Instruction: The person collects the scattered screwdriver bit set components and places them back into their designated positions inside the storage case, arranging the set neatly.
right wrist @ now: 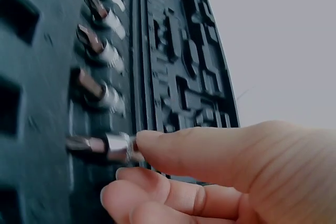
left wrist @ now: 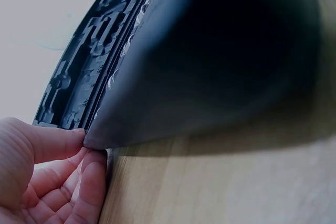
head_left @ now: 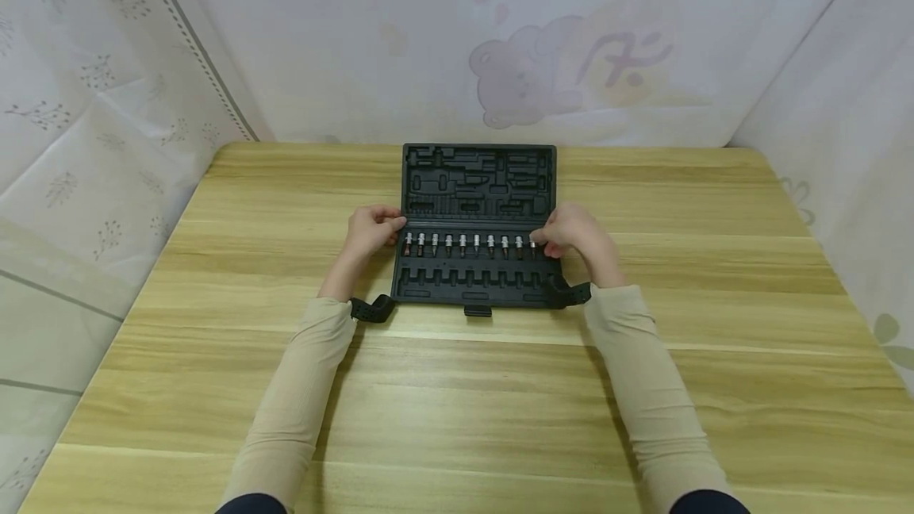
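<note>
A wooden table point(head_left: 214, 387) bears an open black tool case point(head_left: 478, 181) near its far edge. The left hand point(head_left: 370, 230) pinches the case's left edge at the hinge. The right hand point(head_left: 571, 235) pinches the rightmost bit point(right wrist: 107, 147) in the case's row of bits point(head_left: 462, 244).

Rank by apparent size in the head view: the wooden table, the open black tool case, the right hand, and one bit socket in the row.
1. wooden table
2. black tool case
3. right hand
4. bit socket
The left hand looks about the same size as the right.
</note>
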{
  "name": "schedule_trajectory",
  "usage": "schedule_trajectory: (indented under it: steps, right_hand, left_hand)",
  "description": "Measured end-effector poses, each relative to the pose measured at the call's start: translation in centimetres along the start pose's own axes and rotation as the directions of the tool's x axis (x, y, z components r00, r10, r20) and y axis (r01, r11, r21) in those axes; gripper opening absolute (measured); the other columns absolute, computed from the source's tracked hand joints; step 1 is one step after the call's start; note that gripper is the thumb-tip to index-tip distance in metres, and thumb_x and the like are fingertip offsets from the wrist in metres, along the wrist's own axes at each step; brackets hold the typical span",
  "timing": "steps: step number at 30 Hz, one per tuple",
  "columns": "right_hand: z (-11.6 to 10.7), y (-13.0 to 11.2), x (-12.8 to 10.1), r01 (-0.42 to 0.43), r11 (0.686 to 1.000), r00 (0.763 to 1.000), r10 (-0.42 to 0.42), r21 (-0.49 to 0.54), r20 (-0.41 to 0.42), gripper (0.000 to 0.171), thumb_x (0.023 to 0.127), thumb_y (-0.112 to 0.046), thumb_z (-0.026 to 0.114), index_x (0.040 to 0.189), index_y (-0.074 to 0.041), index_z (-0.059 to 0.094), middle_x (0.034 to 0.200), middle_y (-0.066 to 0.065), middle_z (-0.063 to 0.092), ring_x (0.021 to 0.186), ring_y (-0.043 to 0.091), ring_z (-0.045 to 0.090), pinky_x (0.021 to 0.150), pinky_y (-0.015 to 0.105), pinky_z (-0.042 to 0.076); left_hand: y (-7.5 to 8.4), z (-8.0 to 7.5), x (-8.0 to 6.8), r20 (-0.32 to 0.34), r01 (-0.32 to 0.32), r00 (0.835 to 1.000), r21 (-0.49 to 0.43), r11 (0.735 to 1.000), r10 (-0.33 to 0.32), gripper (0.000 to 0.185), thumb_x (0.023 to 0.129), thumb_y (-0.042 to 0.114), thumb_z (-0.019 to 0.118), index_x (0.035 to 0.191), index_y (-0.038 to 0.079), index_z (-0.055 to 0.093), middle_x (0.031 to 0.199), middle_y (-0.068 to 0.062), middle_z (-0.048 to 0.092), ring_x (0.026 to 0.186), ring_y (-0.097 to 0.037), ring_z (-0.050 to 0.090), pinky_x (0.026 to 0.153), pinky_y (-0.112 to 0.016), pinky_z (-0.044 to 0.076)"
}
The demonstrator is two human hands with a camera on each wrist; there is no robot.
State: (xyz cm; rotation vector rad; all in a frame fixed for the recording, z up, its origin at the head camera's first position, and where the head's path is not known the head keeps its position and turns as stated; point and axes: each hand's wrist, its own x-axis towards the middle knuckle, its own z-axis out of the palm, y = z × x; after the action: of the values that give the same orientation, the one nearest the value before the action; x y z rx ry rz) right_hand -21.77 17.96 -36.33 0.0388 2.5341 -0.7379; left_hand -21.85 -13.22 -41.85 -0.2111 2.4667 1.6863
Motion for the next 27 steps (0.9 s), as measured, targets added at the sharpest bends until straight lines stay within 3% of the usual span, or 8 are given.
schedule_trajectory:
  steps: [3, 7, 10, 14, 18, 21, 24, 27]
  right_hand:
    - [-0.4, 0.4, 0.4, -0.006, 0.998, 1.0, 0.004, 0.058, 0.031, 0.027, 0.088, -0.018, 0.066, 0.08, 0.008, 0.069, 0.053, 0.003, 0.061, 0.047, 0.011, 0.06, 0.061, 0.029, 0.053]
    - [-0.7, 0.5, 0.9, -0.05, 0.986, 0.996, 0.037, 0.16, 0.085, 0.024, 0.088, -0.014, 0.066, 0.082, 0.009, 0.068, 0.052, 0.003, 0.06, 0.044, 0.009, 0.056, 0.046, 0.021, 0.045]
    - [-0.9, 0.4, 1.3, -0.088, 0.98, 0.99, 0.067, 0.176, 0.122, 0.022, 0.088, -0.014, 0.066, 0.075, 0.004, 0.066, 0.051, 0.002, 0.059, 0.042, 0.008, 0.054, 0.042, 0.021, 0.035]
    - [-1.1, 0.1, 1.9, -0.126, 0.978, 0.982, 0.099, 0.165, 0.161, 0.023, 0.088, -0.012, 0.066, 0.07, 0.001, 0.062, 0.051, 0.003, 0.058, 0.041, 0.008, 0.053, 0.042, 0.021, 0.038]
    - [-1.3, -0.7, 2.4, -0.136, 0.99, 0.976, 0.13, 0.024, 0.177, 0.024, 0.089, -0.016, 0.066, 0.086, 0.008, 0.062, 0.051, 0.002, 0.056, 0.041, 0.008, 0.053, 0.059, 0.027, 0.051]
    - [-1.5, -1.3, 2.8, -0.126, 0.985, 0.972, 0.146, -0.116, 0.183, 0.036, 0.088, -0.02, 0.067, 0.099, 0.013, 0.059, 0.049, 0.0, 0.055, 0.041, 0.007, 0.053, 0.074, 0.032, 0.052]
    - [-1.7, -1.6, 3.0, -0.127, 0.976, 0.967, 0.162, -0.177, 0.199, 0.038, 0.088, -0.022, 0.068, 0.098, 0.013, 0.059, 0.049, -0.001, 0.054, 0.042, 0.007, 0.052, 0.07, 0.029, 0.053]
    - [-1.9, -1.4, 3.2, -0.142, 0.971, 0.956, 0.185, -0.193, 0.229, 0.032, 0.088, -0.025, 0.067, 0.083, 0.007, 0.064, 0.049, -0.001, 0.052, 0.042, 0.007, 0.049, 0.059, 0.024, 0.049]
  left_hand:
    - [0.0, 0.0, 0.0, 0.003, 0.007, 1.0, 0.001, 1.0, -0.007, 0.026, 0.09, 0.01, 0.062, 0.111, -0.005, 0.064, 0.089, -0.014, 0.064, 0.058, -0.009, 0.054, 0.056, -0.018, 0.049]
    - [0.1, -0.1, -0.1, 0.006, 0.003, 1.0, 0.003, 1.0, -0.003, 0.026, 0.091, 0.01, 0.061, 0.111, -0.005, 0.064, 0.089, -0.014, 0.064, 0.059, -0.009, 0.054, 0.056, -0.019, 0.049]
    - [0.2, -0.1, -0.1, 0.006, 0.003, 1.0, -0.001, 1.0, -0.003, 0.026, 0.091, 0.01, 0.061, 0.111, -0.005, 0.064, 0.089, -0.014, 0.064, 0.059, -0.009, 0.054, 0.056, -0.019, 0.049]
    - [0.2, -0.1, -0.1, 0.009, 0.006, 1.0, -0.004, 1.0, -0.006, 0.026, 0.091, 0.011, 0.061, 0.112, -0.005, 0.064, 0.089, -0.013, 0.064, 0.059, -0.009, 0.054, 0.057, -0.019, 0.05]
    - [0.1, -0.1, 0.0, 0.006, 0.006, 1.0, 0.0, 1.0, -0.006, 0.027, 0.091, 0.011, 0.061, 0.112, -0.005, 0.064, 0.088, -0.012, 0.064, 0.059, -0.01, 0.054, 0.057, -0.019, 0.05]
    - [0.0, -0.1, 0.1, 0.0, 0.006, 1.0, 0.001, 1.0, -0.006, 0.027, 0.091, 0.011, 0.061, 0.113, -0.004, 0.064, 0.089, -0.013, 0.064, 0.059, -0.01, 0.054, 0.057, -0.019, 0.05]
    - [0.0, 0.0, 0.1, -0.004, 0.003, 1.0, 0.006, 1.0, -0.003, 0.027, 0.091, 0.011, 0.061, 0.113, -0.004, 0.064, 0.092, -0.015, 0.064, 0.059, -0.009, 0.054, 0.057, -0.019, 0.05]
    - [0.0, 0.1, 0.1, -0.007, -0.001, 1.0, 0.006, 1.0, 0.001, 0.027, 0.091, 0.012, 0.062, 0.113, -0.004, 0.064, 0.095, -0.017, 0.065, 0.059, -0.009, 0.054, 0.057, -0.019, 0.05]
